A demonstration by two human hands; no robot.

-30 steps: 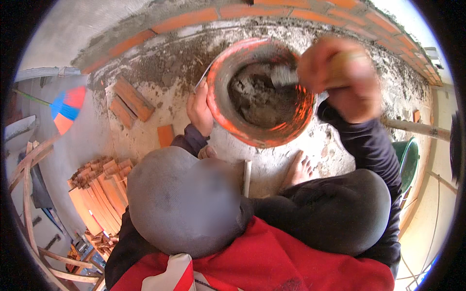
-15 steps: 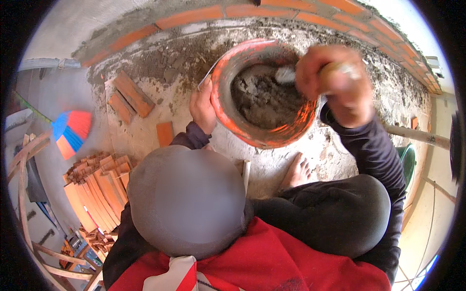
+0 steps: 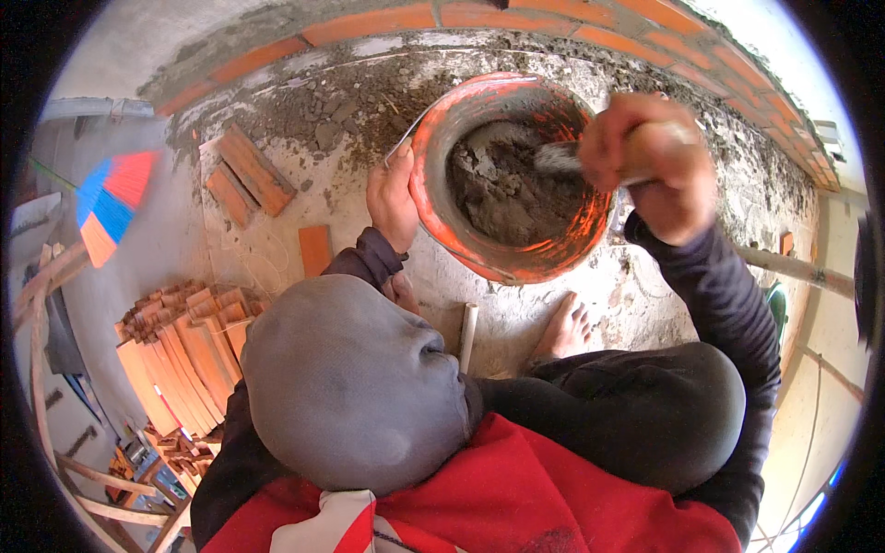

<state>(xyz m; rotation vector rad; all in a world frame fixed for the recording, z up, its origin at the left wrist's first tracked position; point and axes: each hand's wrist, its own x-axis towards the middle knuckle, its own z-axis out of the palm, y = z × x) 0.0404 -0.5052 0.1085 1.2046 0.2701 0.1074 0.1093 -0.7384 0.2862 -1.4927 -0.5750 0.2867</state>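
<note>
An orange bucket (image 3: pixel 512 269) tilts in front of me, its inside smeared with grey mortar. Wet mortar (image 3: pixel 516 203) lies in the bottom. My left hand (image 3: pixel 394 198) grips the bucket's left rim beside the thin wire handle. Over the right rim, my right hand (image 3: pixel 656 161) is closed round the light-coloured handle of a trowel. The trowel's metal blade (image 3: pixel 557 158) reaches into the bucket above the mortar; motion blurs it and the hand, and its tip is hard to make out.
A low brick wall (image 3: pixel 369 25) runs along the far side, with crumbled mortar (image 3: pixel 327 120) at its foot. Loose bricks (image 3: pixel 255 172) lie left of the bucket, and stacked bricks (image 3: pixel 180 359) stand nearer. A red-and-blue broom (image 3: pixel 115 198) is at far left. A pole (image 3: pixel 797 267) crosses at right.
The bucket and my left hand sit slightly farther right in the picture. My right hand has shifted a little right with the trowel. At far left, the broom has moved up and left.
</note>
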